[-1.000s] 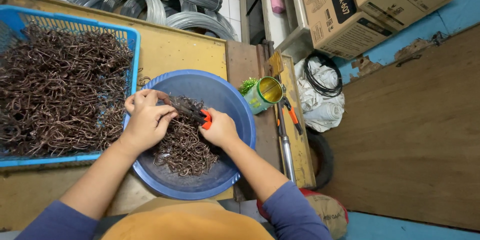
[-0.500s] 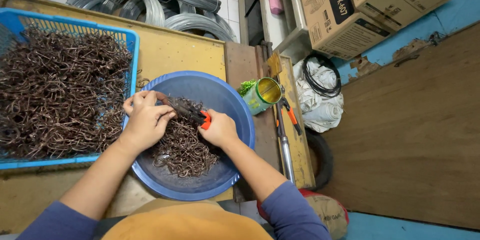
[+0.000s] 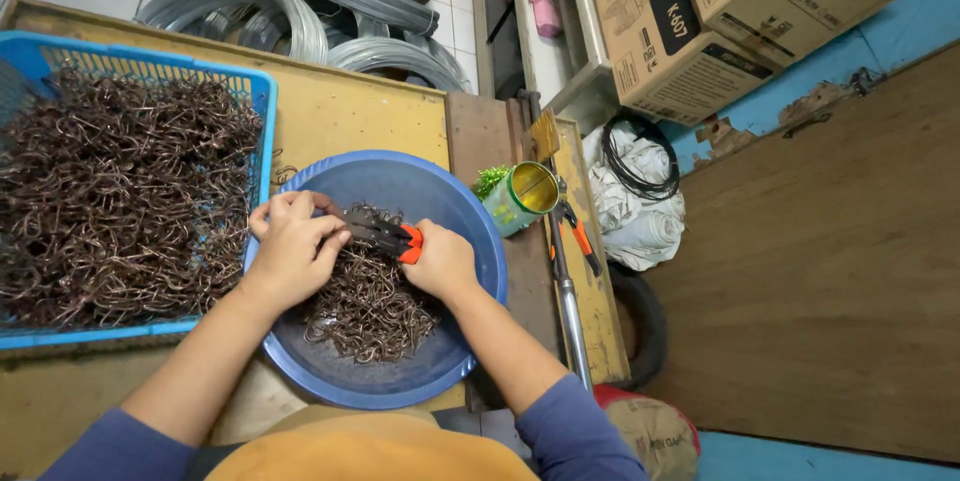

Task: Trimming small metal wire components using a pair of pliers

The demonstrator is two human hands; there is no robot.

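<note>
The surface (image 3: 360,111) carries a blue basket (image 3: 262,91) at left, full of bent brown wire pieces (image 3: 120,201). Just beside it sits a blue basin (image 3: 430,186) holding a smaller heap (image 3: 370,306) of the same pieces. Both hands work above this heap.

The right hand (image 3: 440,263) has its grip closed around the orange handle of the pliers (image 3: 385,234), which point left across the basin. The left hand (image 3: 292,249) meets the tool's dark nose, fingers pinched narrow there. It probably holds one wire piece at the nose, but the fingers cover that spot.

A green can (image 3: 522,197) lies tilted just beside the basin's right rim. The basket's left part is cut off by the frame edge.
</note>
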